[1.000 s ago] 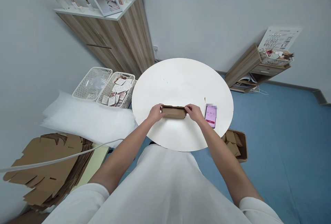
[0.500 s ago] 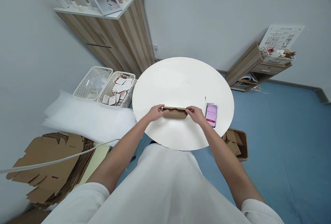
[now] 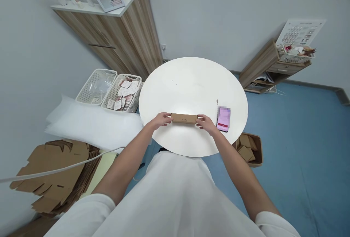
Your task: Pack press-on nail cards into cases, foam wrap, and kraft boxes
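Note:
A small, flat brown cardboard box (image 3: 184, 118) lies on the round white table (image 3: 191, 84), near its front edge. My left hand (image 3: 160, 120) grips the box's left end with the fingers curled round it. My right hand (image 3: 205, 123) holds the right end the same way. The box now looks closed, with a small notch on its front face. A phone (image 3: 223, 119) with a pink screen lies on the table just to the right of my right hand.
Two white baskets (image 3: 108, 91) stand left of the table, one holding several small packets. A stack of flat cardboard blanks (image 3: 51, 175) lies at lower left beside white foam sheets (image 3: 90, 124). A carton of folded boxes (image 3: 248, 149) sits on the floor at right.
The box's top flap has gone down and the box now lies flatter and closed. Both hands stayed on its ends. The view shifted slightly.

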`<action>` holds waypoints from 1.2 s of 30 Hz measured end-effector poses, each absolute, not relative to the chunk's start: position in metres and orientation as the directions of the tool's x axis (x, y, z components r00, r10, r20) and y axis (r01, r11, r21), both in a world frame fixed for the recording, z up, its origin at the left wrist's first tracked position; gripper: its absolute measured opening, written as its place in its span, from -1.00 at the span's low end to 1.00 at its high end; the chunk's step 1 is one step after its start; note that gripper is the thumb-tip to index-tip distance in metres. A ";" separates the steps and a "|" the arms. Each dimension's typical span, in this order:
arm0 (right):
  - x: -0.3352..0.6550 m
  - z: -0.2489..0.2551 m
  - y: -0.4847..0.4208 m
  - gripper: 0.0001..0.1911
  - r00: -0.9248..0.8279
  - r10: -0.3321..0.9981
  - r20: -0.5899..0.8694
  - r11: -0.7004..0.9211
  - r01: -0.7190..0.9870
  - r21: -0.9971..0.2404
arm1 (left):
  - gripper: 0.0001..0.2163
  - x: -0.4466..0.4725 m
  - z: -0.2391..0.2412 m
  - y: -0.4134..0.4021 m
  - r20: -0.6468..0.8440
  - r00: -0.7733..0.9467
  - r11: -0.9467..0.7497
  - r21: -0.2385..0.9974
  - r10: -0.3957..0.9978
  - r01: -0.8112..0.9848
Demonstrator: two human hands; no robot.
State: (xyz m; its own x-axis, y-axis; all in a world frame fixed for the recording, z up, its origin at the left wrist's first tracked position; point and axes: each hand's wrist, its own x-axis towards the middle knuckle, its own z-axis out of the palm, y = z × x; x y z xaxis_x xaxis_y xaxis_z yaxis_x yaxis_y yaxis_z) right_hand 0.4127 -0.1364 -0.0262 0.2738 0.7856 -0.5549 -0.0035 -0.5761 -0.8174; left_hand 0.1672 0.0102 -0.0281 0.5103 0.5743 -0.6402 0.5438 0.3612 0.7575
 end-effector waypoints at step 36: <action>0.338 -0.074 -0.173 -0.48 0.716 0.531 -0.452 -0.752 0.153 -0.641 | -0.61 0.181 -0.075 -0.063 -0.499 0.362 0.074 0.660 0.787 0.748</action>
State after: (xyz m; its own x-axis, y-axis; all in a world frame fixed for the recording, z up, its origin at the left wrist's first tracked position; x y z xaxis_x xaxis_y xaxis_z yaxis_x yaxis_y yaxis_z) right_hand 0.3375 -0.1725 -0.0739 0.7164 0.5312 -0.4523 0.1525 -0.7518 -0.6415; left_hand 0.1811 -0.0634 -0.0746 0.3623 0.7870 -0.4993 0.7480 0.0741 0.6596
